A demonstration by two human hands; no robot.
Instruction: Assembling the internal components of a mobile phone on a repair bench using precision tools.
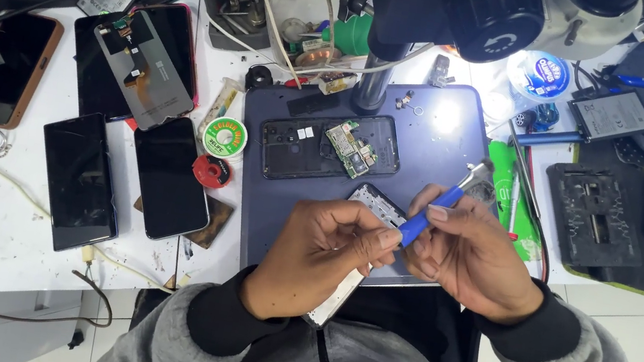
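Hands (320, 253) (472, 259) on blue tool (432, 210), perhaps screwdriver

a: what can't you make out at six o'clock?
b: the left hand (316, 258) hides most of the silver phone frame (372, 214); the blue tool (435, 212) vanishes inside the right hand (474, 259).
a: and twelve o'clock?
b: the microscope (501, 8) is cut off by the edge, and its glare washes out the mat (440, 131) beneath.
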